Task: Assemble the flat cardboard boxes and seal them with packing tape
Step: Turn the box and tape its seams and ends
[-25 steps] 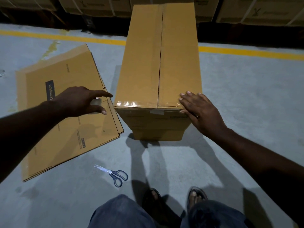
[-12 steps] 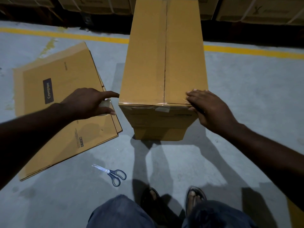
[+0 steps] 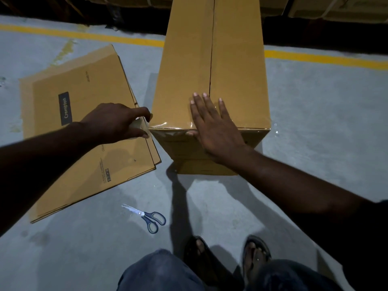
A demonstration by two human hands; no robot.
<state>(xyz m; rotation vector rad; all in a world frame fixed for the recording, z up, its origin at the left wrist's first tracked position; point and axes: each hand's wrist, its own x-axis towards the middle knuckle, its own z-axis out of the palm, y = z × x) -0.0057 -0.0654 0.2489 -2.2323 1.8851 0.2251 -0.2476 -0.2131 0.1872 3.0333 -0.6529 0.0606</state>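
Item one: assembled box [image 3: 210, 70], plain brown corrugated card, tall and oblong. It stands on the floor [image 3: 315, 133] at twelve o'clock from the person, its two top flaps meeting in a straight centre seam. Clear tape strip [image 3: 168, 125], glossy and slightly wrinkled, runs along the near top edge and folds over onto the front face. Right hand [image 3: 214, 127]: laid flat on that edge at the seam, fingers straight and a little spread on the top panel, thumb down against the front face, pressing the tape. Left hand [image 3: 117, 122]: at the box's near left corner, about ten o'clock, fingers curled round a pale tape roll [image 3: 137, 124] that is mostly hidden by the hand. Item two: flat cartons [image 3: 84, 133], a thin stack of unfolded brown sheets with a dark printed label, lying on the floor at nine to ten o'clock, just beside the box. Item three: scissors [image 3: 147, 217], steel blades, blue-grey plastic loops, shut, on the floor at seven o'clock. Floor: smooth grey concrete, with a painted yellow line [image 3: 315, 58] across it at one o'clock. Dark sandals [image 3: 257, 248] at six o'clock.
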